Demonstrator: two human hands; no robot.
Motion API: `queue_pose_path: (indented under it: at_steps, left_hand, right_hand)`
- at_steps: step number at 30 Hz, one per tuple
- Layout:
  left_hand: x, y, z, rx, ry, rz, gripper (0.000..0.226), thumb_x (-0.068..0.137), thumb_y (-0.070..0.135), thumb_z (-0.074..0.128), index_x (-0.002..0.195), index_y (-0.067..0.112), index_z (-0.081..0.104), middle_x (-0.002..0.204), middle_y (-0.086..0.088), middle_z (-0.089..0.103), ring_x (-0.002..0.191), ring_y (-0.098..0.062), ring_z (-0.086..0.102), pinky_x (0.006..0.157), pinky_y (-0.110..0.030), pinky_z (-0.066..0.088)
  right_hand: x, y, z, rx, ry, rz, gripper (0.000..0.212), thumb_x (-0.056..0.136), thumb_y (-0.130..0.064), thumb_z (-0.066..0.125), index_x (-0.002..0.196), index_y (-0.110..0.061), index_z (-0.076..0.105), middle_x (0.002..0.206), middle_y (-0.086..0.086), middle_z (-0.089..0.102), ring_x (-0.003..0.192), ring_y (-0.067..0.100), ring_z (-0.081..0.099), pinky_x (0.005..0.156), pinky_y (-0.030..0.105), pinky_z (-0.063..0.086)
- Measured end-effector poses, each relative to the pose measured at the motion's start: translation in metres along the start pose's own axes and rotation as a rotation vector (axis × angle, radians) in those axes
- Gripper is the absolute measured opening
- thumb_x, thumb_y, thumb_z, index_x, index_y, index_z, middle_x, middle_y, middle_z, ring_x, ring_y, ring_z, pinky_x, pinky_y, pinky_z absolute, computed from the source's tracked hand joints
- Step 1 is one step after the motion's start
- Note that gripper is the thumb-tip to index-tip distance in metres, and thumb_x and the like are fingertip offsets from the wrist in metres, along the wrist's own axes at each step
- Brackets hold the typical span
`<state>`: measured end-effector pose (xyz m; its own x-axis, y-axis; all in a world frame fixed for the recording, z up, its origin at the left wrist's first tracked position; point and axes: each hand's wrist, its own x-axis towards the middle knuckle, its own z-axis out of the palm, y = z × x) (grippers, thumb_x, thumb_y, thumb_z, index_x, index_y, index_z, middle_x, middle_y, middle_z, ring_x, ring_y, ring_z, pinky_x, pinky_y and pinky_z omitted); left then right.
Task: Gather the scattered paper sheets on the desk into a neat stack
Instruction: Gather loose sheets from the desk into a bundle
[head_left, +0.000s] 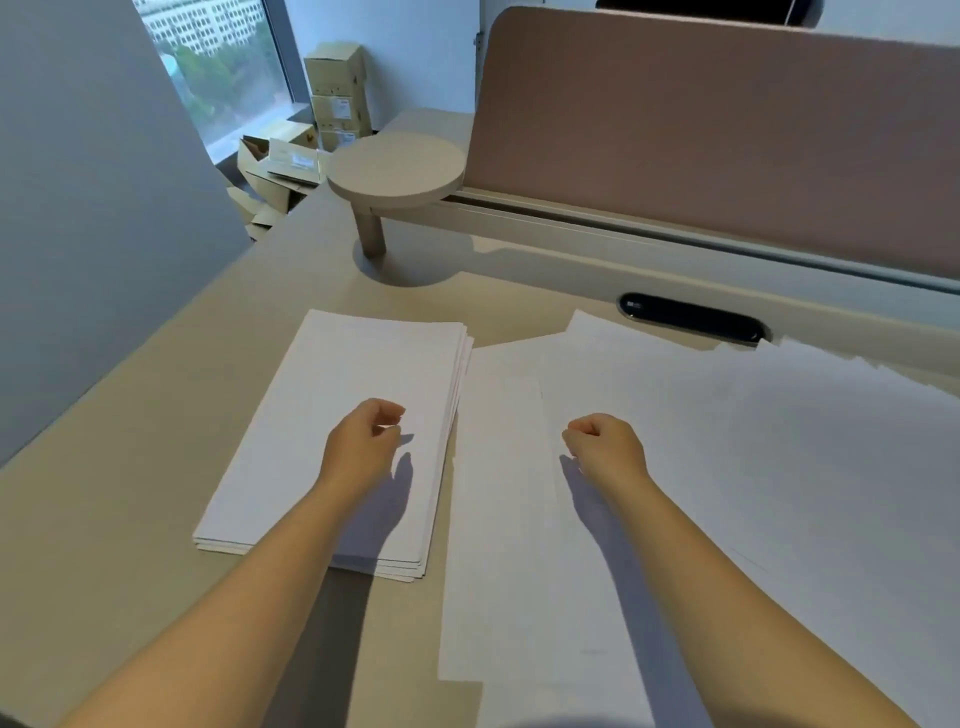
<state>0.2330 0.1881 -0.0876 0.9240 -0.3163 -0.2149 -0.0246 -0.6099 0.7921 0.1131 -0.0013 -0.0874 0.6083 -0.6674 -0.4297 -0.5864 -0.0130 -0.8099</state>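
Observation:
A stack of white paper sheets (332, 395) lies on the beige desk (135, 457) at the left, its edges slightly uneven. Several loose white sheets (753, 467) spread overlapping across the middle and right of the desk. My left hand (363, 441) hovers over the stack with its fingers curled and nothing in them. My right hand (605, 447) hovers over the loose sheets near their left side, fingers also curled, holding nothing.
A round raised shelf on a post (397, 166) stands at the back of the desk. A pink divider panel (727, 130) runs along the far edge, with a dark cable slot (691, 317) below it. Cardboard boxes (337, 93) sit by the window beyond the desk.

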Motion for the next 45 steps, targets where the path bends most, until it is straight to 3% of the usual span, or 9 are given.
queue_pose_path:
  at_steps: [4,8,11,17,25,29,34,37,45]
  left_hand:
    - [-0.03,0.032,0.057,-0.008,-0.078,0.017,0.028,0.093,0.008,0.046,0.12,0.007,0.055,0.125,-0.009,0.057,0.106,-0.018,0.052,0.084,-0.023,0.037]
    - [-0.056,0.046,0.11,0.075,-0.147,0.01,0.039,0.093,0.015,0.05,0.132,0.01,0.046,0.14,-0.006,0.047,0.131,-0.021,0.043,0.096,-0.024,0.034]
    - [-0.069,0.05,0.141,0.209,-0.16,-0.032,0.057,0.091,0.018,0.054,0.142,0.007,0.03,0.148,-0.011,0.035,0.137,-0.026,0.033,0.108,-0.034,0.03]
    - [-0.08,0.05,0.173,0.464,-0.109,-0.102,0.075,0.094,0.039,0.045,0.148,0.006,0.005,0.157,-0.011,0.011,0.146,-0.031,0.004,0.118,-0.042,0.01]
    - [-0.08,0.066,0.197,0.384,-0.226,0.025,0.075,0.094,0.045,0.04,0.149,0.009,0.004,0.158,-0.007,0.008,0.147,-0.025,0.0,0.119,-0.04,0.006]
    - [-0.082,0.075,0.195,0.1,-0.232,0.033,0.068,0.094,0.035,0.046,0.149,0.013,0.011,0.157,-0.003,0.017,0.144,-0.023,0.02,0.115,-0.037,0.021]
    - [-0.087,0.074,0.184,0.445,0.046,-0.217,0.053,0.091,0.035,0.051,0.132,0.005,0.038,0.136,-0.015,0.044,0.126,-0.036,0.038,0.098,-0.045,0.036]
    - [-0.087,0.076,0.184,0.432,-0.016,-0.304,0.063,0.089,0.041,0.052,0.136,0.004,0.031,0.139,-0.017,0.034,0.127,-0.036,0.032,0.098,-0.043,0.033]
    - [-0.087,0.089,0.196,0.098,-0.316,-0.107,0.058,0.092,0.027,0.051,0.141,0.012,0.024,0.141,-0.012,0.04,0.127,-0.036,0.039,0.106,-0.049,0.036]
  right_hand:
    - [-0.005,0.032,-0.069,-0.095,0.06,0.008,0.038,0.095,-0.014,0.045,0.133,-0.008,0.044,0.136,0.007,0.047,0.122,0.022,0.047,0.086,0.02,0.033]
    - [-0.002,0.073,-0.126,-0.239,0.102,0.001,0.049,0.094,-0.019,0.046,0.141,-0.008,0.034,0.148,0.01,0.035,0.136,0.025,0.036,0.107,0.034,0.032]
    - [0.001,0.102,-0.16,-0.476,0.152,0.056,0.06,0.096,-0.036,0.041,0.147,-0.011,0.02,0.157,0.01,0.012,0.145,0.026,0.012,0.118,0.042,0.016]
    - [0.003,0.152,-0.203,-0.741,0.194,0.277,0.081,0.091,-0.06,0.025,0.148,-0.015,-0.01,0.155,0.015,-0.018,0.144,0.032,-0.014,0.115,0.051,-0.005]
    - [0.001,0.167,-0.198,-0.82,0.018,-0.068,0.07,0.093,-0.057,0.025,0.149,-0.024,-0.002,0.157,0.002,-0.013,0.145,0.019,-0.014,0.114,0.047,-0.014]
    - [-0.005,0.157,-0.201,-0.366,0.131,-0.191,0.049,0.095,-0.036,0.042,0.141,-0.018,0.037,0.152,0.001,0.03,0.142,0.016,0.023,0.12,0.039,-0.001]
    - [-0.011,0.164,-0.221,-0.626,0.348,0.229,0.07,0.089,-0.05,0.042,0.146,-0.015,0.018,0.156,0.009,0.013,0.145,0.028,0.007,0.116,0.048,0.009]
    - [-0.019,0.164,-0.217,-0.674,0.333,0.227,0.07,0.087,-0.054,0.041,0.142,-0.013,0.024,0.148,0.008,0.026,0.136,0.029,0.023,0.107,0.044,0.025]
    - [-0.027,0.147,-0.194,-0.604,0.233,0.115,0.059,0.094,-0.046,0.034,0.145,-0.021,0.019,0.151,-0.001,0.025,0.136,0.024,0.024,0.108,0.04,0.022]
